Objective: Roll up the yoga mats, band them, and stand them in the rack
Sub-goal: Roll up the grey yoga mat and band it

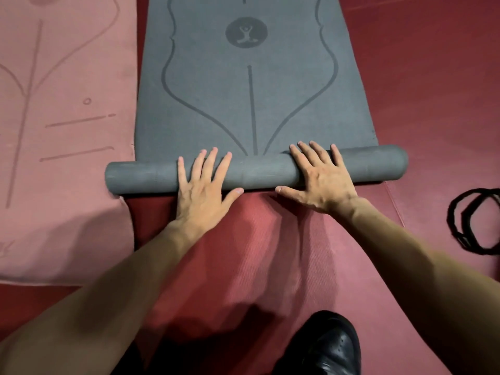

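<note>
A grey yoga mat point(243, 98) with dark printed lines lies on the red floor, and its near end is wound into a tight roll point(259, 173) running left to right. My left hand point(207, 185) presses flat on the roll left of centre, fingers straight and spread. My right hand point(322, 175) presses flat on the roll right of centre, fingers reaching over its top. A pink yoga mat point(59, 131) lies unrolled to the left, and the roll's left end overlaps its edge. Black bands point(473, 220) lie looped on the floor at the right.
A red mat point(257, 253) lies beneath my arms, below the roll. Red floor point(433, 90) stretches to the right of the grey mat. A black shoe point(327, 347) shows at the bottom edge. No rack is in view.
</note>
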The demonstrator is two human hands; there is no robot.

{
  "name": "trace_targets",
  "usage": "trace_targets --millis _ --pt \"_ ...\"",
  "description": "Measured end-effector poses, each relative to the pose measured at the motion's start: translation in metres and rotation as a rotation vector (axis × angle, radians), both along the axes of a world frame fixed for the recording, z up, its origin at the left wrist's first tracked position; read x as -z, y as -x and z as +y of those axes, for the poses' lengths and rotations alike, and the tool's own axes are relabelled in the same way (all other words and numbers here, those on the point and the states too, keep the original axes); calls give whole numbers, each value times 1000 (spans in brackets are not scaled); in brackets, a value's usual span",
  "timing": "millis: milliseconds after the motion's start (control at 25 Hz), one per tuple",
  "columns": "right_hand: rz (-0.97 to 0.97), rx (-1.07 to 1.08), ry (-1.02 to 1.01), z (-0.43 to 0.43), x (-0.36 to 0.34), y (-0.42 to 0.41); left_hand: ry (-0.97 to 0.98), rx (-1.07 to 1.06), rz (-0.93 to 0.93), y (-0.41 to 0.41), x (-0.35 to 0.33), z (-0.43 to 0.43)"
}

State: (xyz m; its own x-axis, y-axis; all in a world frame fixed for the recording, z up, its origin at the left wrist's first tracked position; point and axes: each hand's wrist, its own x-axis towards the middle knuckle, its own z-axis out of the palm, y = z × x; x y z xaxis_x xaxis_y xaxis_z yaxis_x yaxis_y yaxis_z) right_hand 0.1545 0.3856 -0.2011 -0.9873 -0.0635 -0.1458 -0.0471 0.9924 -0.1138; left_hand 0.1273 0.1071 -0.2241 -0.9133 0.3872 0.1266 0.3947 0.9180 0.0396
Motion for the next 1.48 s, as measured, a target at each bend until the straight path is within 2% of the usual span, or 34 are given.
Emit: trace_targets --millis 160,280,520,680,760,880,1000,1080,1160,1240,1280,1360,1480 --pt "-91 -71 -77 7 -21 34 -21 13 -97 30 -11 -2" --pt "-47 -93 -107 11 -36 37 -100 19 -95 31 -19 -4" --pt "131 -107 -53 12 -36 -33 -134 60 -90 -16 -35 0" --pt "100 -112 -83 13 -43 -78 -142 108 -103 -69 -34 -11" --pt "36 -105 -56 13 -35 -89 -81 144 -145 -82 -26 -15" --pt "-181 -147 62 21 -21 -86 12 165 -120 -85 -19 -14" --pt "-430 -115 89 26 -34 -58 -24 159 -59 -92 -19 -6" --pt "-482 -86 109 26 -41 -44 -12 155 -54 -92 -16 -3" --pt "-335 -16 88 24 -41 -48 -4 146 -63 -79 -12 -2" --pt "-13 72 36 17 -32 -74 2 131 -118 -55 -13 0" --pt "86 86 21 14 -24 -90 4 132 -158 -44 -14 1" --pt "102 51 -24 13 -10 -104 12 132 -173 -36 -16 4" --pt "-10 72 -40 16 -8 -78 -50 -10 -52 -55 -12 3"
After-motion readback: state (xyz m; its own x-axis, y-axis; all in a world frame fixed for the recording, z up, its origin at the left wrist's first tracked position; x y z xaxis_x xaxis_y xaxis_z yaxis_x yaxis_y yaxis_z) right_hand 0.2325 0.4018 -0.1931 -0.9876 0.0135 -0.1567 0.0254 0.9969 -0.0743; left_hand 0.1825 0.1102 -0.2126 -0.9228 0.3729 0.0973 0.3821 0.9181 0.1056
